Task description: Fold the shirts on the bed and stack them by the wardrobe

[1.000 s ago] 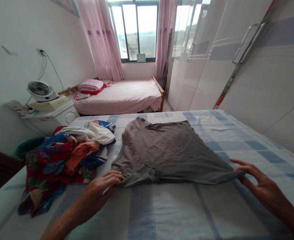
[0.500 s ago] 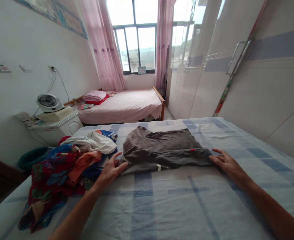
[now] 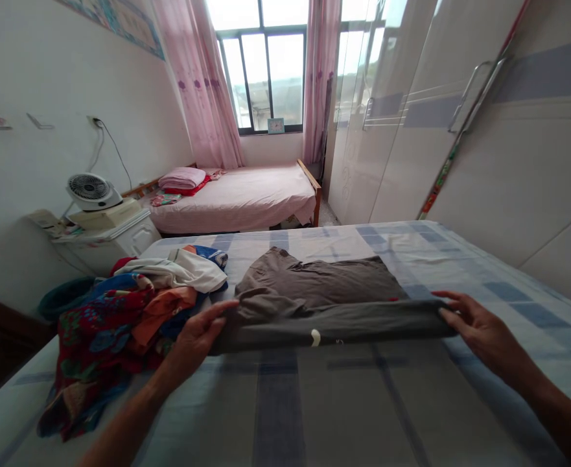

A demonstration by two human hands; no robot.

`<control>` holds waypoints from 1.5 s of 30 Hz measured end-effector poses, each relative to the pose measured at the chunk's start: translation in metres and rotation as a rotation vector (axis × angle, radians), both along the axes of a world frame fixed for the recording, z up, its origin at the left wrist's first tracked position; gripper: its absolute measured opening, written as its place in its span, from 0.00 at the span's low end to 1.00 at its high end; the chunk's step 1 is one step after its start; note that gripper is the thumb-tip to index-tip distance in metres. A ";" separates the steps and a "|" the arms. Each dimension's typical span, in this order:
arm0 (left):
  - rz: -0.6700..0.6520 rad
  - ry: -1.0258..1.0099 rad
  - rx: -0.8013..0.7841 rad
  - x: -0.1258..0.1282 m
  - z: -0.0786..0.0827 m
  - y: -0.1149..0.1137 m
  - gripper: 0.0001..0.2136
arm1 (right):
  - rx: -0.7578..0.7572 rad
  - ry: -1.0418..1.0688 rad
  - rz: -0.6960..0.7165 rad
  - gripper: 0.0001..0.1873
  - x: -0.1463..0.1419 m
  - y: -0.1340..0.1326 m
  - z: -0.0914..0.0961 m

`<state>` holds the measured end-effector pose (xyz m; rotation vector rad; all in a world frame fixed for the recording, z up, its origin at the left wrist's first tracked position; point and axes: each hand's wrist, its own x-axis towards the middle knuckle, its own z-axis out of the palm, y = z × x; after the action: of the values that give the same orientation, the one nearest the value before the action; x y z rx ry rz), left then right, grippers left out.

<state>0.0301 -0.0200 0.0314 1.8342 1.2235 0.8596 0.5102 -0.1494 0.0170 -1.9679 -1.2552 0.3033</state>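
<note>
A dark grey-brown shirt (image 3: 334, 282) lies on the blue-and-white checked bed sheet (image 3: 343, 402), its near part folded over into a long strip with a small white print. My left hand (image 3: 200, 334) pinches the strip's left end between thumb and fingers. At the strip's right end, my right hand (image 3: 472, 321) grips the cloth the same way. Stretched between both hands, the strip's near edge appears lifted a little off the bed. A small red tag shows by the fold on the right.
A heap of mixed clothes (image 3: 134, 311) lies left of the shirt, close to my left hand. Beyond the bed stand a pink-covered bed (image 3: 246, 194), a white cabinet (image 3: 115, 237) with a fan (image 3: 91, 190), and a glossy wardrobe (image 3: 411, 130) along the right.
Both hands have closed on the shirt's near edge, moved towards me and spread apart. The folded strip is now straighter and pulled longer. The camera view has shifted slightly.
</note>
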 end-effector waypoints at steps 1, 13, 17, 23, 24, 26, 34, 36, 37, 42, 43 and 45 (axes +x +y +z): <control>-0.042 0.051 -0.046 -0.005 -0.007 -0.004 0.19 | -0.079 -0.012 0.023 0.22 0.004 -0.007 -0.009; -0.080 0.001 -0.108 0.023 -0.015 0.010 0.19 | -0.091 0.002 0.020 0.25 -0.016 -0.004 -0.011; -0.051 0.149 0.231 0.021 -0.030 0.009 0.15 | 0.002 -0.180 -0.014 0.18 -0.012 -0.009 -0.019; -0.025 0.485 0.665 0.029 -0.027 -0.005 0.15 | 0.141 -0.588 0.160 0.18 -0.039 0.002 -0.006; -0.111 0.490 0.720 0.033 -0.024 -0.008 0.16 | 0.169 -0.617 0.248 0.18 -0.051 0.006 -0.003; -0.326 0.525 0.759 0.039 -0.022 -0.015 0.17 | 0.165 -0.670 0.447 0.20 -0.073 0.013 -0.004; -0.413 0.601 0.456 0.029 -0.040 -0.018 0.25 | -0.098 -0.686 0.466 0.31 -0.058 0.020 -0.055; -0.328 0.514 0.391 0.031 -0.031 -0.011 0.19 | -0.118 -0.623 0.443 0.30 -0.052 0.025 -0.045; -0.259 0.467 0.380 0.033 -0.025 -0.005 0.17 | -0.117 -0.581 0.443 0.29 -0.055 0.030 -0.037; 0.013 0.434 0.468 0.055 -0.011 0.027 0.13 | -0.012 -0.345 0.514 0.15 -0.117 0.074 0.001; 0.044 0.450 0.473 0.059 -0.014 0.032 0.13 | 0.001 -0.309 0.535 0.12 -0.132 0.084 0.001; 0.111 0.465 0.466 0.065 -0.025 0.037 0.13 | 0.023 -0.259 0.563 0.08 -0.159 0.099 -0.007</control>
<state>0.0949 0.0175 0.0064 2.4592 1.5110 0.8573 0.3516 -0.0502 0.0105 -1.6356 -1.9668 0.3102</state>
